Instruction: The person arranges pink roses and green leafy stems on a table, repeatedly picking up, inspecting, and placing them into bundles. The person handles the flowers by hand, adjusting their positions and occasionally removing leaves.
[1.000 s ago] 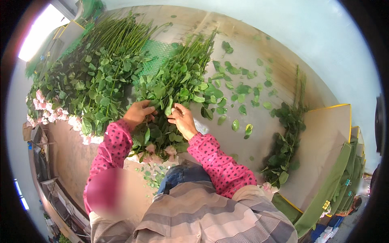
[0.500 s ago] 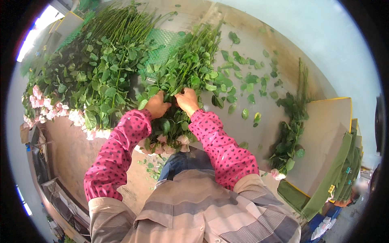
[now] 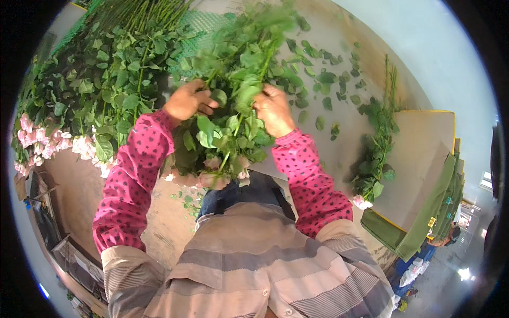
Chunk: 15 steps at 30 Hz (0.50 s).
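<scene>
My left hand (image 3: 190, 99) is closed at the left side of a bundle of pale pink roses (image 3: 231, 132), with a stem coming from between its fingers. On the other side, my right hand (image 3: 274, 110) grips rose stems, its fingertips partly hidden by leaves. The bundle lies between my hands, its blooms toward my body and its stem ends pointing away; the upper leaves are smeared by motion. To the left lies a large pile of pink roses (image 3: 111, 79) with dense green leaves, blooms also toward me.
Loose leaves (image 3: 326, 78) are scattered over the grey table (image 3: 323, 153). A small rose bunch (image 3: 375, 153) lies at the right, beside a pale board (image 3: 424, 159) with yellow edging and green cloth (image 3: 424, 212). Green netting (image 3: 199, 34) lies behind the bundle.
My hands have moved apart, the left leftward and the right rightward, and both have lifted the rose bundle. Its leaves have spread out, and the view has shifted slightly.
</scene>
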{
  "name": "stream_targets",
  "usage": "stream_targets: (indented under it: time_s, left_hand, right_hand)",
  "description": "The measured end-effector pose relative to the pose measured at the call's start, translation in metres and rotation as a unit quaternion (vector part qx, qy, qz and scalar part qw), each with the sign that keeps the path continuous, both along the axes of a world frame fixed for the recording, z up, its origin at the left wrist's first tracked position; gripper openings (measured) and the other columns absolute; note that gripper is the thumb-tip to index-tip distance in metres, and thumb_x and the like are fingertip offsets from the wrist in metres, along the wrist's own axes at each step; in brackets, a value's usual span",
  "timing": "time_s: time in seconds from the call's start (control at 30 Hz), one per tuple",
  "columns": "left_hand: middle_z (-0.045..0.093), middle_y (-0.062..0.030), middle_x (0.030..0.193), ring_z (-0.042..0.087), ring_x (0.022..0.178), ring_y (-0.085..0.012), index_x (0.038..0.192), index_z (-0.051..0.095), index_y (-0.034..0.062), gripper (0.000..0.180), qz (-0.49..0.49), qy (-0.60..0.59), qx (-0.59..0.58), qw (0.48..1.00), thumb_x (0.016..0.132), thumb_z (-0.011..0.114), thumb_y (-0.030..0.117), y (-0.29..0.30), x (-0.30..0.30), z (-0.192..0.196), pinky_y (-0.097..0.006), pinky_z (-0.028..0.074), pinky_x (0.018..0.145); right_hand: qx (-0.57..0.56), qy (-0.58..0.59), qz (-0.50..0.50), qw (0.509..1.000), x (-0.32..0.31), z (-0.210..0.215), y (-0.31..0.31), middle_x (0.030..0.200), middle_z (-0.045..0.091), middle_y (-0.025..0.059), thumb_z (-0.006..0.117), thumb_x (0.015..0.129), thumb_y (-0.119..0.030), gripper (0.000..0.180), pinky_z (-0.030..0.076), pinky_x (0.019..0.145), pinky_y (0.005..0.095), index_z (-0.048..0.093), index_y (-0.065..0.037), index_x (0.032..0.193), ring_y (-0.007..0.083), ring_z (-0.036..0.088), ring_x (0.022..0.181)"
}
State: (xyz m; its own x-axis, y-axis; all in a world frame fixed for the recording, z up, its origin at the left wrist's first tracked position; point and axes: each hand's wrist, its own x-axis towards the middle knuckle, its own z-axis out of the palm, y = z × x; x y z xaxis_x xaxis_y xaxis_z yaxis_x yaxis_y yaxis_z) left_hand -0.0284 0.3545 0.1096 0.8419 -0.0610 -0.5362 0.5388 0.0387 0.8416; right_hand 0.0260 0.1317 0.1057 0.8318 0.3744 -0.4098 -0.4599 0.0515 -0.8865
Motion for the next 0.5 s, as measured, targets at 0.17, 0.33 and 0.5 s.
stream_targets:
  time_s: [0.17, 0.33, 0.5]
  left_hand:
    - [0.060, -0.0110, 0.093, 0.064, 0.080, -0.0198, 0.113, 0.049, -0.0038, 0.026, 0.006, -0.064, 0.015, 0.998, 0.094, 0.053, 0.014, 0.018, -0.018, -0.066, -0.031, 0.053, 0.064]
    - [0.060, -0.0086, 0.089, 0.062, 0.080, -0.0178, 0.109, 0.052, -0.0015, 0.020, -0.002, -0.082, 0.133, 0.988, 0.094, 0.054, 0.012, 0.013, -0.019, -0.068, -0.031, 0.051, 0.066]
    - [0.062, -0.0120, 0.094, 0.058, 0.085, -0.0263, 0.106, 0.055, -0.0038, 0.029, -0.099, -0.198, 0.352, 0.910, 0.092, 0.057, 0.021, 0.010, -0.004, -0.068, -0.036, 0.047, 0.079]
  right_hand:
    - [-0.050, -0.044, -0.017, 0.998, 0.025, -0.024, -0.085, 0.096, 0.067, 0.0021, 0.053, 0.087, 0.003, 0.027, 0.045, 0.070, 0.0220, 0.062, 0.004, 0.112, 0.0072, 0.058, 0.080]
    - [-0.168, -0.059, -0.103, 0.979, 0.035, -0.084, -0.168, 0.094, 0.067, 0.0049, 0.059, 0.087, -0.005, 0.021, 0.047, 0.070, 0.0256, 0.064, 0.005, 0.104, 0.0112, 0.060, 0.081]
    - [-0.239, -0.124, -0.131, 0.954, 0.020, -0.082, -0.240, 0.085, 0.068, 0.0096, 0.063, 0.082, -0.009, 0.020, 0.049, 0.070, 0.0288, 0.065, 0.005, 0.096, 0.0145, 0.062, 0.076]
